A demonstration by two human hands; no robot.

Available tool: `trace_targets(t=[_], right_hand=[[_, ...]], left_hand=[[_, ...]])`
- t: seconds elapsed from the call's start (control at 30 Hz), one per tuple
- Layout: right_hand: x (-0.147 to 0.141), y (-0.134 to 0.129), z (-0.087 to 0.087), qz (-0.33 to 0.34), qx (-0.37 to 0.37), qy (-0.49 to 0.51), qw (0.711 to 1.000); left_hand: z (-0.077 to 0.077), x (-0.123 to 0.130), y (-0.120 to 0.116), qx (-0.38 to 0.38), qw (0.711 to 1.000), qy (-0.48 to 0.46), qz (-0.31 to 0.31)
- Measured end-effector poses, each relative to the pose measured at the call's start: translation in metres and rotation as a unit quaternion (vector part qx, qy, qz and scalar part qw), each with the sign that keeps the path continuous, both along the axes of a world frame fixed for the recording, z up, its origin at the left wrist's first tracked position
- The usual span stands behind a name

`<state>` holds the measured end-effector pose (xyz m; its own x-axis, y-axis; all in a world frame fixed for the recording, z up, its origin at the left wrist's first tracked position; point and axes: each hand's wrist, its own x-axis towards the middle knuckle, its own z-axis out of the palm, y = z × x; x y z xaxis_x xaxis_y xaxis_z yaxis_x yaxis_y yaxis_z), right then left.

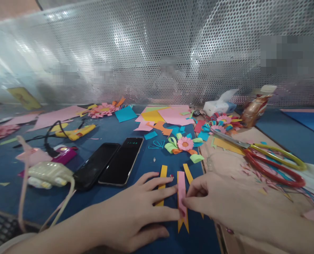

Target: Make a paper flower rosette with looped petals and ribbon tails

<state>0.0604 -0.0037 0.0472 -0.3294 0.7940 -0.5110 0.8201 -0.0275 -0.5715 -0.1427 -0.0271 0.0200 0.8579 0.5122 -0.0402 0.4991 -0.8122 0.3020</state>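
In the head view my left hand [143, 208] lies flat with its fingers spread. It covers part of a yellow paper strip [163, 173], and its fingertips touch the left edge of a pink paper strip [181, 180]. That pink strip lies over a yellow strip whose notched end [183, 225] sticks out below. From the other side my right hand [212, 197] is closed, thumb and forefinger pinched at the pink strip's right edge. Another yellow strip [188, 172] slants partly beneath the right hand. Beyond them sits a paper flower [185, 144] with green and blue loops.
Two phones [122, 160] lie left of the hands, near a white pouch [49, 173] with a strap. Scissors [268, 155] rest on the brown board at right. A tissue pack [219, 107], a bottle [256, 107] and coloured paper [172, 116] stand before a perforated metal panel [151, 46].
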Motion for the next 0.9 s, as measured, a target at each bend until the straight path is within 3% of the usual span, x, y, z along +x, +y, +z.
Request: trace_targets(t=[0.33,0.67,0.9], right_hand=[[0.001,-0.001,-0.003,0.016,0.022,-0.011,1.0],[0.003,-0.001,-0.011,0.05,0.09,0.014,0.995],[0.006,-0.002,-0.016,0.036,0.076,0.033,0.996]], left_hand=[[0.0,0.0,0.0,0.005,1.0,-0.007,0.001],[-0.002,0.0,0.0,0.017,1.0,0.0,-0.01],[-0.003,-0.001,0.0,0.022,1.0,0.007,-0.006]])
